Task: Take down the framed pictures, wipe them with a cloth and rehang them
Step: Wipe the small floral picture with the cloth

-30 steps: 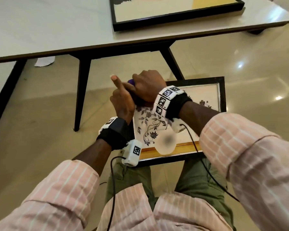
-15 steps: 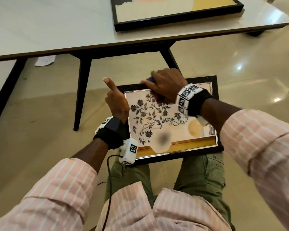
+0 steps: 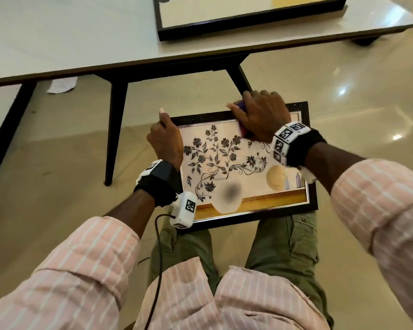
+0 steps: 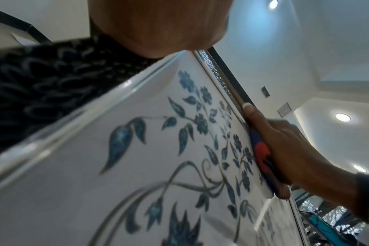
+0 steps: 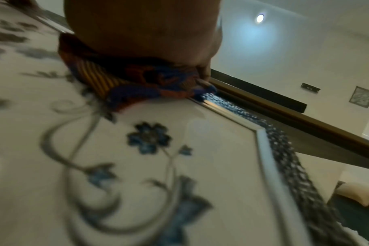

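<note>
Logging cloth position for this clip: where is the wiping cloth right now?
In the head view, the cloth is under the right hand, pressed on the upper right part of the floral framed picture on the person's lap, near its top edge.

cloth [image 3: 243,129]: mostly hidden under the right hand [image 3: 262,117]; only a small edge is seen.
big picture on the table [image 3: 248,22]: its top is cut off by the edge.
flower picture [image 3: 224,163]: its left edge is covered by the left hand [image 3: 165,141].
right wrist view: everything is blurred.
</note>
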